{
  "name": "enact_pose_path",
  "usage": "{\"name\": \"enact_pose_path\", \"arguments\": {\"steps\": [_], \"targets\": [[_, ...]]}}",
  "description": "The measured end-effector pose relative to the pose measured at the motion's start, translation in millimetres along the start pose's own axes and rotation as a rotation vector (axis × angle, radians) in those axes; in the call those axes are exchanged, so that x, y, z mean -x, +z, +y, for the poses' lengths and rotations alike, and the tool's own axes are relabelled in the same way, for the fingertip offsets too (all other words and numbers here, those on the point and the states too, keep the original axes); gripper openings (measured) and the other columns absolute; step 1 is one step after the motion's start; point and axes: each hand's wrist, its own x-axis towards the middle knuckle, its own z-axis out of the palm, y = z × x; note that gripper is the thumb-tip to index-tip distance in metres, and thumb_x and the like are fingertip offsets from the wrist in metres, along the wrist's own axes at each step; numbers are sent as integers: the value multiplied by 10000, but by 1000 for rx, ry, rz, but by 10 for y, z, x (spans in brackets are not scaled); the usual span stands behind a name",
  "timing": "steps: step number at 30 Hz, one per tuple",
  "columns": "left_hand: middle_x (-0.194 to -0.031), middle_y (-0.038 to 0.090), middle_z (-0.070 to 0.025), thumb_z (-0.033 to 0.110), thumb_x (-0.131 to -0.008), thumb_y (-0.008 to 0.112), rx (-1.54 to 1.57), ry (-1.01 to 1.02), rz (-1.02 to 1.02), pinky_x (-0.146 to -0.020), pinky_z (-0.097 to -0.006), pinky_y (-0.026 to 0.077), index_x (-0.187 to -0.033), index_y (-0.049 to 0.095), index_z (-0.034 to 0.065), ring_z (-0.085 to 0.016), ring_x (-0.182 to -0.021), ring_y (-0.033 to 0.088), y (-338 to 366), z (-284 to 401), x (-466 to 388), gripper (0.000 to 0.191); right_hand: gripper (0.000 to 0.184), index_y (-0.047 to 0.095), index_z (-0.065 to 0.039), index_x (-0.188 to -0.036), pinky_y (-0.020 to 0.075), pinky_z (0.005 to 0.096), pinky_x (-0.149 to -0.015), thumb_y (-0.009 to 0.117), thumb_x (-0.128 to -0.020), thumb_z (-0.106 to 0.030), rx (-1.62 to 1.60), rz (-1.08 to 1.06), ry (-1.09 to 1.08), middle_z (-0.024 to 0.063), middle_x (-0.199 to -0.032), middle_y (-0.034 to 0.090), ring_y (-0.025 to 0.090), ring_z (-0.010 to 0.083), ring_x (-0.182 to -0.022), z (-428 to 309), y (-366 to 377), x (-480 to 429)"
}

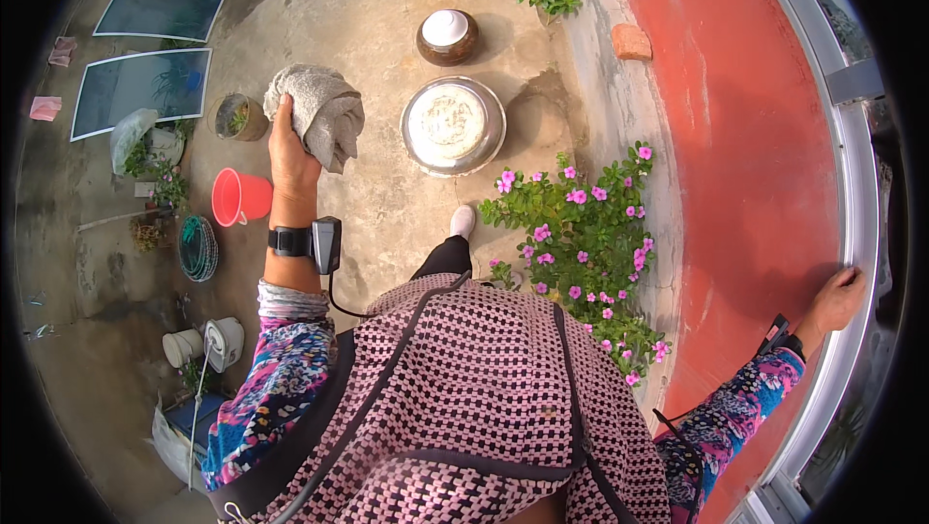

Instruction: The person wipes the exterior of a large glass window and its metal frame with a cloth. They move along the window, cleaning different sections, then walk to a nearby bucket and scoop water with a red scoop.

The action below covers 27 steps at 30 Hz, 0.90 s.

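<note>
Bunched in my left hand [294,150] is a grey towel-like cloth [319,110], held out over the concrete floor with the thumb lying across it. On the far right, my right hand [835,303] is at the silver metal window frame [856,226], its fingers curled against the inner edge. Whether those fingers grip the frame is not clear. Below the frame runs a red-painted wall [755,161]. Dark straps with small devices circle both wrists, and a cable leads from each.
Pink-flowered plants [580,234] grow along the wall base, near a brick piece [631,42]. Ahead stand an upturned metal basin [453,125] and a brown pot with a white cover [446,34]. A red bucket [239,197], a planter [236,117] and framed screens [141,85] are leftward.
</note>
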Motion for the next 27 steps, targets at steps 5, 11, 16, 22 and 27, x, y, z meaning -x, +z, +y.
{"name": "enact_pose_path", "arguments": {"steps": [5, 11, 16, 22, 27], "targets": [[-1269, 691, -148, 299, -1091, 518, 17, -52, -30, -1003, -425, 539, -1342, 589, -16, -290, -1137, 674, -110, -171, -416, 409, 254, 688, -151, -1179, 556, 530, -732, 548, -1033, -305, 216, -139, 98, 102, -1087, 725, 692, 380, -958, -155, -223, 3], [-1301, 682, -156, 312, -1091, 523, 96, -140, -103, -1015, -433, 535, -1358, 579, -25, -298, -1162, 670, 8, -318, -1262, 434, 250, 655, -163, -1202, 560, 545, -732, 531, -1022, -284, 319, -300, 231, 97, -1167, 685, 684, 401, -964, -544, -524, -50], [-1326, 665, -192, 341, -1102, 472, 63, -235, -179, -1020, -454, 544, -1399, 549, -37, -325, -1168, 677, 813, -384, -1826, 487, 227, 631, -68, -1155, 545, 537, -792, 575, -999, -223, 225, -256, 331, 177, -1146, 649, 662, 428, -995, -769, -726, -66], [-1244, 701, -160, 309, -1089, 503, 59, -315, -484, -961, -408, 567, -1352, 580, -33, -269, -1093, 701, 2227, -1055, -2244, 438, 214, 630, -62, -1151, 530, 507, -862, 635, -971, -178, 129, -237, 387, 164, -1147, 632, 629, 406, -1053, -1077, -821, -115], [-1166, 720, -96, 286, -1061, 571, 19, -259, -738, -904, -341, 555, -1282, 644, -18, -186, -1020, 696, 3925, -1405, -1898, 383, 223, 643, -57, -1154, 524, 481, -895, 664, -950, -142, 149, -114, 443, 144, -1156, 637, 620, 373, -1094, -1209, -830, -83]]}}
